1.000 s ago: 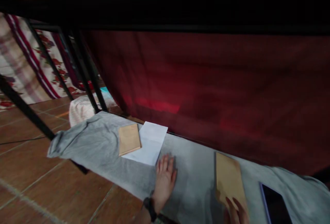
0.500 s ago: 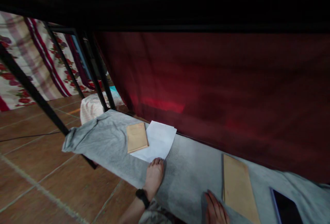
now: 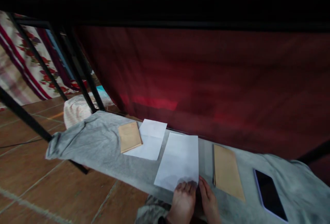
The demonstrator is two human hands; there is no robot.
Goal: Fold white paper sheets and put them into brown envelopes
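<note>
1 white sheet of paper [image 3: 179,158] is laid on a grey cloth [image 3: 95,138], in front of a red curtain [image 3: 206,79]. Its near edge is touched by the left hand [image 3: 182,198], whose fingers are bent and held together over the paper. The sheet's near right corner is met by the right hand [image 3: 208,198], set just beside the left with its fingers close together. Whether the paper is pinched by either hand cannot be told. To the left, 1 more white page [image 3: 152,141] is partly covered by a small tan packet [image 3: 129,137]. To the right, a larger tan packet [image 3: 228,170] is laid flat, with a dark-screened phone [image 3: 270,194] placed farther right. Brown floor tiles [image 3: 77,189] are seen at lower left.
</note>
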